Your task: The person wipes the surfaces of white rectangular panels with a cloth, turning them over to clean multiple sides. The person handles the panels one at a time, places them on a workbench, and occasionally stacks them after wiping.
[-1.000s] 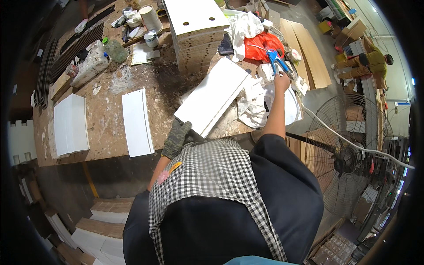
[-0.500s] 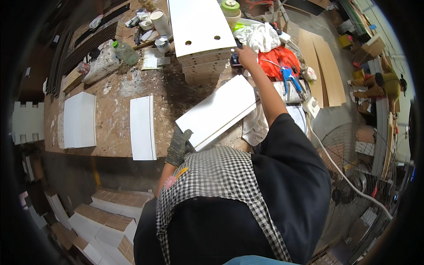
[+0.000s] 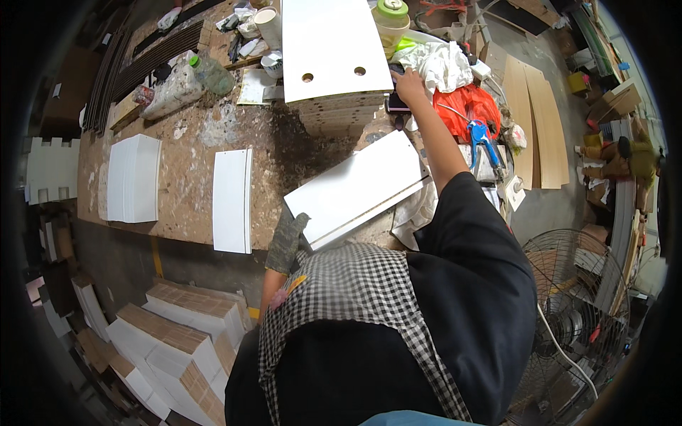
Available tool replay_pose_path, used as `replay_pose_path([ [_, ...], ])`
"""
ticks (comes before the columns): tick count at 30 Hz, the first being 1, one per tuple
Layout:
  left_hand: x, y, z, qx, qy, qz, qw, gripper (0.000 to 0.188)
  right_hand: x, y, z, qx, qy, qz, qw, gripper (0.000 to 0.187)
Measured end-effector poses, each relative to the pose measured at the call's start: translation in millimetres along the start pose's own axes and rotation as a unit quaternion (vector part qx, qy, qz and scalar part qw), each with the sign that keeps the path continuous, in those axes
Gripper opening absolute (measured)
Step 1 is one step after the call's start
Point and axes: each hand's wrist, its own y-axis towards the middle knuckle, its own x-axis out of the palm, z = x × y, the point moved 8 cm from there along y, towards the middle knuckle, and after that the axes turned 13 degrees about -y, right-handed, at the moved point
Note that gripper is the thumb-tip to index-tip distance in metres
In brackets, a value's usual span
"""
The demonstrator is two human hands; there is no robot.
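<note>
A white panel (image 3: 355,188) with a groove along its near long edge lies aslant in front of me. My left hand (image 3: 289,234), in a dark grey-green glove, is closed on its lower left corner, thumb on top and fingers hidden beneath. My bare right hand (image 3: 410,86) reaches past the panel to small dark items beside a tall stack of panels. Its fingers are bent, and what they grip is partly hidden. The stack's top white panel (image 3: 334,50) has two round holes near its front edge.
Left on the stained workbench (image 3: 188,184) are a single white panel (image 3: 232,202) and a white panel stack (image 3: 135,179). A red plastic bag (image 3: 469,106), white cloth (image 3: 444,64) and blue-handled tool (image 3: 482,138) crowd the right. A wire-cage fan (image 3: 575,298) stands lower right.
The view has shifted slightly, so the bench appears a little differently placed. My right hand has moved a little farther forward along the stack's side. The left hand keeps its hold on the panel.
</note>
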Motion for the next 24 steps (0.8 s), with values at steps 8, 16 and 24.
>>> replay_pose_path([
  [8, 3.7, -19.2, 29.2, 0.178, 0.304, 0.035, 0.935, 0.108, 3.6, -2.6, 30.4, 0.058, 0.095, 0.039, 0.993, 0.035],
  [16, 51.3, -30.6, 54.9, 0.185, 0.587, -0.046, 0.787, 0.129, 20.9, 0.6, 40.5, 0.121, 0.14, 0.027, 0.982, 0.035],
  [24, 43.1, -37.5, 55.0, 0.25, 0.532, -0.078, 0.805, 0.138, -4.4, -17.6, 34.1, 0.097, 0.104, 0.026, 0.989, 0.037],
])
